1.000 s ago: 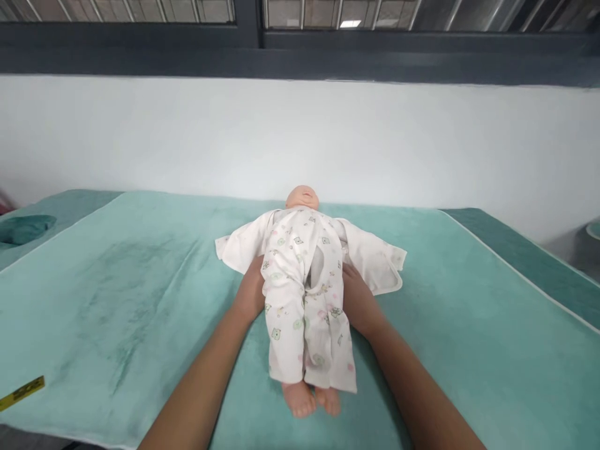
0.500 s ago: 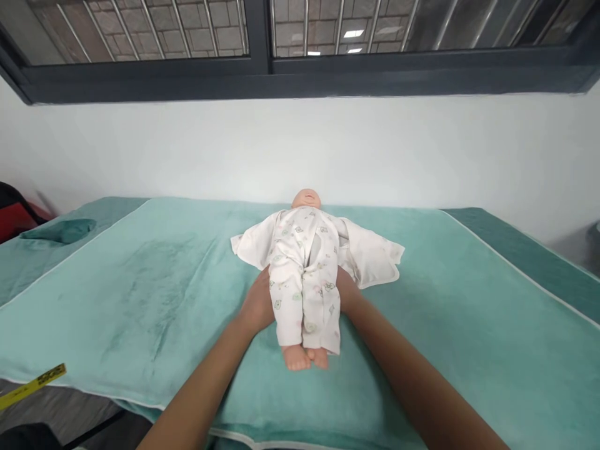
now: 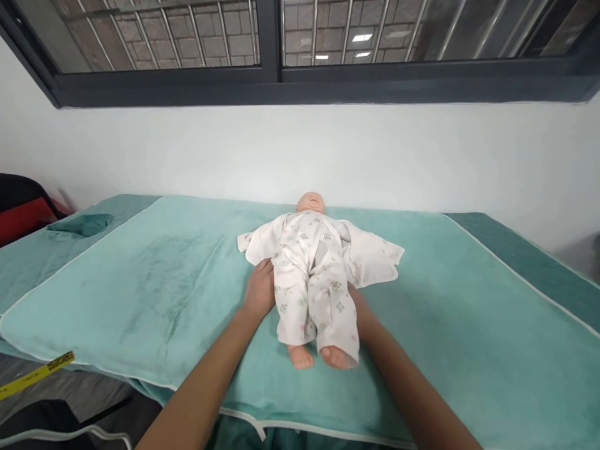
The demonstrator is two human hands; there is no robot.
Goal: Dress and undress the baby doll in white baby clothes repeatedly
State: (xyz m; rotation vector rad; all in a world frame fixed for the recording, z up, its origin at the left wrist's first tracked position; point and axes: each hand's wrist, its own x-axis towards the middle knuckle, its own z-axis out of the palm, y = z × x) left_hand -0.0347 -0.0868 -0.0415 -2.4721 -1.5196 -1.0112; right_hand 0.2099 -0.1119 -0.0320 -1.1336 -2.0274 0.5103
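A baby doll [image 3: 310,202] lies on its back with its head toward the wall. White patterned trousers [image 3: 293,300] cover its legs, and bare feet stick out of the cuffs. Its white top [image 3: 372,253] is spread wide, sleeves out to both sides. At the trousers' left edge my left hand [image 3: 261,289] has its fingers curled in against the cloth, the fingertips partly hidden. My right hand [image 3: 360,307] reaches under the leg on the right, which looks slightly raised; its fingers are out of sight behind the leg.
A green cloth cover [image 3: 164,281] spreads under the doll. Behind it rise a white wall [image 3: 210,150] and a dark window frame [image 3: 187,94]. A red and black bag [image 3: 25,209] sits at the far left, and a yellow strip [image 3: 37,376] juts in at lower left.
The doll's right-side leg has swung outward to the right, so the feet are farther apart. My right hand has gone deeper behind that leg. The view has shifted slightly.
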